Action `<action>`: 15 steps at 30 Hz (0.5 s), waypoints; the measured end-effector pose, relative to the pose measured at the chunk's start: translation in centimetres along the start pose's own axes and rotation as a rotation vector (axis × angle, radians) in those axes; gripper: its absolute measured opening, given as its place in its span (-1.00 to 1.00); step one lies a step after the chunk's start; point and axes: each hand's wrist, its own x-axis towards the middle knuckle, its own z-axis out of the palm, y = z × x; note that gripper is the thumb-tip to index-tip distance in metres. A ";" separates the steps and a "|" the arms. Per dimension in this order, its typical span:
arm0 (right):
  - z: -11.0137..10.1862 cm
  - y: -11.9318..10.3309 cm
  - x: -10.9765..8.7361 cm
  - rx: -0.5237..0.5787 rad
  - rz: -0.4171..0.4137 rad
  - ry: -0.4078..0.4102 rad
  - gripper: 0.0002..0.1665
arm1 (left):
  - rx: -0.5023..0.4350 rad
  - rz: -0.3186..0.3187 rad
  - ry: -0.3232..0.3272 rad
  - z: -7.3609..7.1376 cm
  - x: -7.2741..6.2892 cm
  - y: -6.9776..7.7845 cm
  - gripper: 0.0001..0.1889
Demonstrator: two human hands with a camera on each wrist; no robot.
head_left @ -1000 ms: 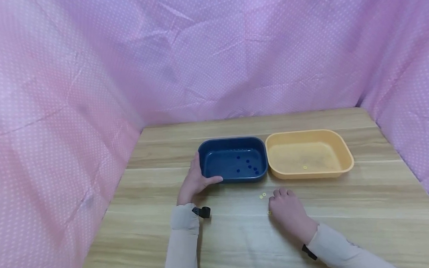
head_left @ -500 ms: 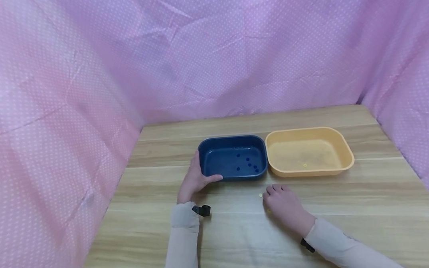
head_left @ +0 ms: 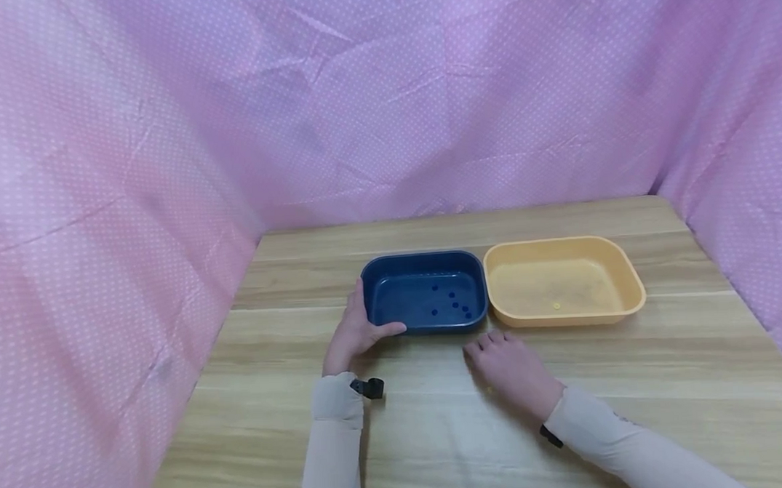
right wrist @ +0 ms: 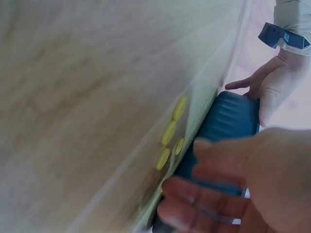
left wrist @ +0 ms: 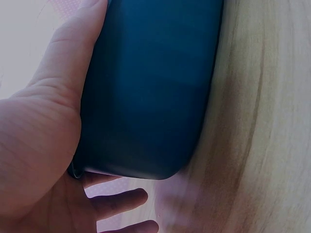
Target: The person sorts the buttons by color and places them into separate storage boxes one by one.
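Note:
At the left end of a dark blue bin (head_left: 425,286), my left hand (head_left: 354,333) lays its straight thumb along the near rim and its fingers along the outer side. The left wrist view shows those fingers extended past the bin's end. My right hand (head_left: 511,370) is low over the table in front of the bins, its fingers loosely bent. Several small yellow rings (right wrist: 168,133) lie on the table beside its fingertips in the right wrist view. Thumb and fingers stand apart there, with nothing seen between them. From the head view the hand hides most of these rings.
A yellow bin (head_left: 567,318) stands against the blue bin's right side, with one small yellow ring (head_left: 556,306) inside. Several small dark round pieces (head_left: 455,305) lie in the blue bin. Pink dotted cloth (head_left: 385,113) hangs behind the wooden table (head_left: 274,424).
My right hand has moved left and slightly away from me, over the yellow rings that showed beside it before. My left hand has stayed on the blue bin.

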 end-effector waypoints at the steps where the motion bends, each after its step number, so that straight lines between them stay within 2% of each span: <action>1: 0.1 -0.1 0.0 -0.001 -0.015 0.002 -0.78 | 0.000 0.000 0.001 0.0 -0.1 0.0 0.38; 4: 0.2 -0.5 0.1 -0.027 -0.046 -0.013 -0.84 | -0.002 0.012 0.002 0.0 -0.1 0.1 0.37; 8: 0.1 -1.0 0.3 -0.030 -0.030 -0.056 -0.91 | 0.006 0.014 -0.002 0.0 -0.1 0.2 0.36; 12: -0.2 -1.5 0.6 0.027 0.001 -0.100 -0.94 | 0.002 -0.001 0.006 0.0 -0.1 0.1 0.36; 15: -0.4 -1.5 0.6 0.132 0.045 -0.115 -0.88 | 0.001 0.000 0.007 0.1 -0.1 0.0 0.36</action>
